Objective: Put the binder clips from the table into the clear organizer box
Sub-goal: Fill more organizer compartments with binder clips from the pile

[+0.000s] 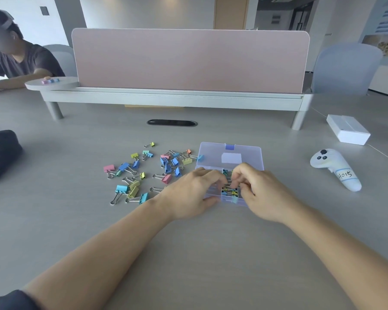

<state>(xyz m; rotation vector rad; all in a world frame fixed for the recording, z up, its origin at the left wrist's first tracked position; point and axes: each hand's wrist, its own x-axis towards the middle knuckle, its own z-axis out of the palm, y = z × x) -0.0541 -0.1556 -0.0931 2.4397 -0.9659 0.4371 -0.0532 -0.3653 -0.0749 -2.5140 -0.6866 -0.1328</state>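
Observation:
The clear organizer box (244, 153) lies open on the table, its lid tilted back. A compartment at its front holds several coloured binder clips (230, 193). My left hand (192, 192) covers the box's left part, thumb against the front wall and fingers curled over the top. Over the filled compartment, my right hand (263, 191) has its fingers curled down, pinching among the clips there. Several loose binder clips (130, 175) in blue, pink, yellow and teal lie scattered on the table left of the box.
A white hand controller (335, 168) and a white carton (347, 132) lie to the right. A black bag (0, 153) sits at the left edge. A pink desk divider (188, 61) stands behind, with a cable slot (172, 123) before it. A person (16, 59) sits far left.

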